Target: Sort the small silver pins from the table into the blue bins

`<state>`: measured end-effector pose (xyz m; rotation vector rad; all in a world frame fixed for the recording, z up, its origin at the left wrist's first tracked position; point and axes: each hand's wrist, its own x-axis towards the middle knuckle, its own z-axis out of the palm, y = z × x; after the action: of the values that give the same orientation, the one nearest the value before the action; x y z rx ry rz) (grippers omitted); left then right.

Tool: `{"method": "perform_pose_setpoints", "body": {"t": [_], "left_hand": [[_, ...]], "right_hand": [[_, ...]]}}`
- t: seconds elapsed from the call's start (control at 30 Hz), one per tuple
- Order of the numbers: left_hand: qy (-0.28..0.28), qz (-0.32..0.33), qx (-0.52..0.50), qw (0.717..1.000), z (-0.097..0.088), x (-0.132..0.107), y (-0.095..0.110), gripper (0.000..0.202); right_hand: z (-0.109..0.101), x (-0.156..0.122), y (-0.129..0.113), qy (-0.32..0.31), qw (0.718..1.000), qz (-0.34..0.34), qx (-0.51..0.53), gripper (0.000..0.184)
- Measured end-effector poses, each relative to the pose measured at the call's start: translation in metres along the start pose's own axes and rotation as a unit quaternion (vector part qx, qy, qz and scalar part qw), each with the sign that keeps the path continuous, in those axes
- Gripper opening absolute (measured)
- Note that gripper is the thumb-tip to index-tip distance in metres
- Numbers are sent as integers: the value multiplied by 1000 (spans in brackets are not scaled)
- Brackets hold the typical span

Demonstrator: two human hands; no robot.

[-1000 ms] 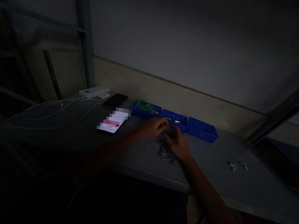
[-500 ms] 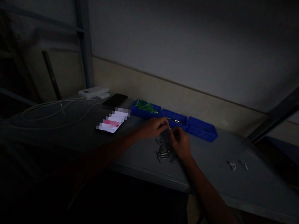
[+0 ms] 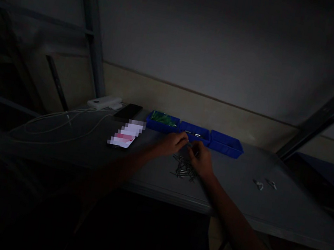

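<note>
My left hand (image 3: 176, 143) and my right hand (image 3: 201, 158) meet over the table, just in front of the middle blue bin (image 3: 203, 140). Between their fingertips is a small, thin metal piece (image 3: 189, 144), pinched from both sides; it is too small and dark to name. Below my right hand lies a loose pile of slim metal pins or screws (image 3: 184, 170). Inside the middle bin are a few shiny metal parts (image 3: 196, 135).
The left blue bin (image 3: 150, 124) holds a green plastic bag (image 3: 163, 119); the right blue bin (image 3: 229, 150) adjoins the middle one. Leftward lie a lit phone (image 3: 128, 134), a dark phone (image 3: 128, 112), a white power bank (image 3: 103, 102) and cables. Two small metal parts (image 3: 259, 185) sit right.
My hands stay almost in place, with only slight finger movement around the small metal piece. The bins and the pile look the same.
</note>
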<state>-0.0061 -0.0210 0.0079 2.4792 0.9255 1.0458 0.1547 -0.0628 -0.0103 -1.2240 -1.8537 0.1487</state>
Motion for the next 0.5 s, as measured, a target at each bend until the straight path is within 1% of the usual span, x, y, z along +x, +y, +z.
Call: {"method": "perform_pose_setpoints", "body": {"t": [0.1, 0.27, 0.37, 0.5], "left_hand": [[0, -5, 0, 1000, 1, 0, 1, 17], [-6, -10, 1, 1000, 1, 0, 0, 18], [-9, -7, -2, 1000, 1, 0, -1, 19], [-13, 7, -10, 1000, 1, -1, -3, 18]], "right_hand": [[0, 0, 0, 5, 1000, -1, -4, 18], [0, 0, -1, 21, 1000, 0, -15, 19], [0, 0, 0, 28, 999, -7, -31, 22], [0, 0, 1, 31, 999, 4, -41, 26]]}}
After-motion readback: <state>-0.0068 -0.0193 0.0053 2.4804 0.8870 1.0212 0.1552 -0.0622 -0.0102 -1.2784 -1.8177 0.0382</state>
